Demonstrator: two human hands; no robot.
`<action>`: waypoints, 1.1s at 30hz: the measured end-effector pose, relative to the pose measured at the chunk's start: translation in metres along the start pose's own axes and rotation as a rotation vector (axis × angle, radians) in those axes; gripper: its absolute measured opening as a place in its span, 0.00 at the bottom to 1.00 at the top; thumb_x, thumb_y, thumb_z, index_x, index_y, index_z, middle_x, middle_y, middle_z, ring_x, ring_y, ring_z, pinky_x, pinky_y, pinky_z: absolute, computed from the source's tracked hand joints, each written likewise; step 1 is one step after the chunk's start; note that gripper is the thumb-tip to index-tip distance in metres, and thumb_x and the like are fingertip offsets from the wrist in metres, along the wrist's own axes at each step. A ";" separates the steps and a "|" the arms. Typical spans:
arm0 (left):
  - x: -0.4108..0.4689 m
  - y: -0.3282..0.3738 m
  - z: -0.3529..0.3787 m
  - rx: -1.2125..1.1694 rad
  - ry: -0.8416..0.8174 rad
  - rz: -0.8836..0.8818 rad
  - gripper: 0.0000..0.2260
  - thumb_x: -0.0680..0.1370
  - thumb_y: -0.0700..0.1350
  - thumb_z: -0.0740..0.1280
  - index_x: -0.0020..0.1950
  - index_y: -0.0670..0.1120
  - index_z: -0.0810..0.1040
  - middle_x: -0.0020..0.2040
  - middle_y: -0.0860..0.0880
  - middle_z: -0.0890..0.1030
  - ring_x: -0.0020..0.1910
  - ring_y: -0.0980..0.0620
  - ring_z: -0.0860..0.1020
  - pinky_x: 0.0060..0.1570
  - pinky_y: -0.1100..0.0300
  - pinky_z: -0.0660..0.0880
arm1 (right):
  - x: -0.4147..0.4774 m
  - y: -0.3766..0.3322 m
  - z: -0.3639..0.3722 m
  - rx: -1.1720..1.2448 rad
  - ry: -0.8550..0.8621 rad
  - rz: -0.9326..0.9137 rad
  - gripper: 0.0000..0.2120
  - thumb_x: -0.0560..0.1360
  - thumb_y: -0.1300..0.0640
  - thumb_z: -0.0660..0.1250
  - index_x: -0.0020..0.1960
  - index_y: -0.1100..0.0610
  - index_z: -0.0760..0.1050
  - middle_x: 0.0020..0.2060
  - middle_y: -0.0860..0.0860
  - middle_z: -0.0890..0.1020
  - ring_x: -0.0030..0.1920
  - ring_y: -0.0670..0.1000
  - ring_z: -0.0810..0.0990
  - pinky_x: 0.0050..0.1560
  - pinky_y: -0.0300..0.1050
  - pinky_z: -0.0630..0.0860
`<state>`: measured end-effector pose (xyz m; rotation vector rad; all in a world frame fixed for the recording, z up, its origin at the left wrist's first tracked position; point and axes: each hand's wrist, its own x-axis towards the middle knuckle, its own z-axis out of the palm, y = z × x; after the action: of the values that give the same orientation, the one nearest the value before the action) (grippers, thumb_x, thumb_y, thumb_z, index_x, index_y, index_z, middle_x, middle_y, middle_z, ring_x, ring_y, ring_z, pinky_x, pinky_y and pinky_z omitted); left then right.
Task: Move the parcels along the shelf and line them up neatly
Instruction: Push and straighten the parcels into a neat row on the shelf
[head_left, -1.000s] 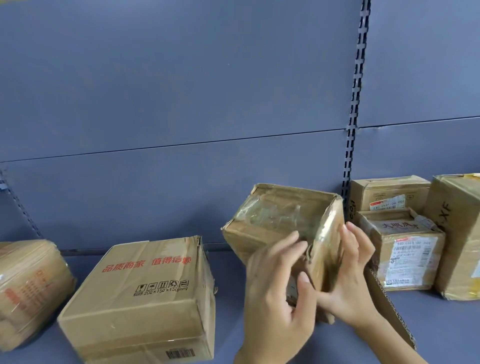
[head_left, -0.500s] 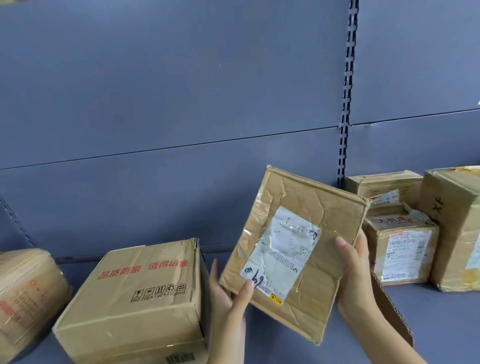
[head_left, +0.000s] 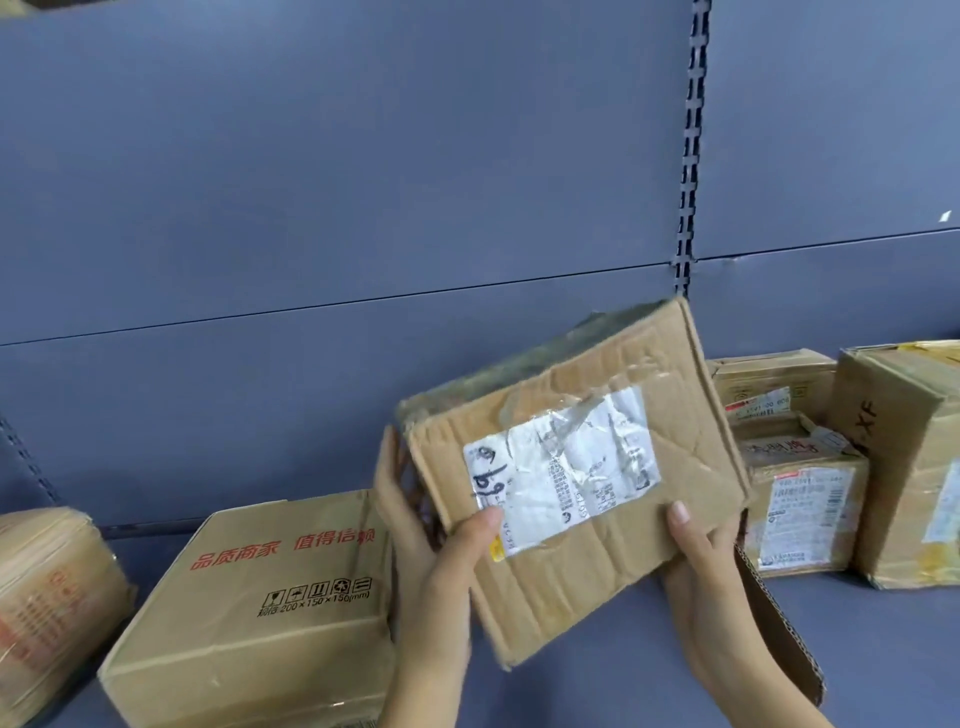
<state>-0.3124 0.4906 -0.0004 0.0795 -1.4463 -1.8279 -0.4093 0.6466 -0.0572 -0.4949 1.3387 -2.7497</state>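
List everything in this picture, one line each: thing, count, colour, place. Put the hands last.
held parcel: 1, brown with a white label, tilted, off the shelf at centre
red-printed box: 1, brown, on the shelf left of centre
taped parcel: 1, brown, far left edge
labelled box: 1, brown, on the shelf at right
rear box: 1, brown, behind the labelled box
tall box: 1, brown, right edge
cardboard piece: 1, brown, beside the right wrist
shelf: 1, blue-grey, under the parcels
back wall: 1, blue-grey
slotted uprights: 2, dark, right of centre and far left
left hand: grips the held parcel's left side
right hand: grips its lower right corner
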 end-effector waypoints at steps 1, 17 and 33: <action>0.007 0.008 -0.003 0.058 -0.017 0.030 0.39 0.60 0.48 0.73 0.70 0.59 0.65 0.67 0.48 0.73 0.65 0.45 0.74 0.61 0.40 0.71 | 0.000 -0.002 -0.003 -0.010 0.010 0.001 0.52 0.55 0.37 0.80 0.73 0.40 0.58 0.69 0.46 0.73 0.69 0.48 0.72 0.72 0.59 0.63; 0.030 0.055 -0.002 0.944 -0.691 0.003 0.39 0.57 0.50 0.71 0.63 0.74 0.63 0.66 0.72 0.54 0.70 0.63 0.54 0.69 0.52 0.61 | 0.012 -0.049 -0.001 -0.945 -0.647 -0.069 0.38 0.64 0.36 0.74 0.70 0.36 0.61 0.67 0.32 0.66 0.70 0.36 0.65 0.68 0.36 0.65; 0.028 0.047 -0.023 1.145 -0.358 0.009 0.49 0.48 0.82 0.59 0.68 0.71 0.60 0.73 0.66 0.51 0.73 0.60 0.49 0.72 0.48 0.57 | -0.013 -0.011 -0.004 -0.916 -0.471 0.041 0.34 0.68 0.37 0.72 0.67 0.44 0.60 0.67 0.42 0.69 0.69 0.40 0.67 0.68 0.47 0.68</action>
<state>-0.2957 0.4538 0.0427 0.3168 -2.5656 -0.8076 -0.3973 0.6588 -0.0547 -1.0261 2.3038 -1.6501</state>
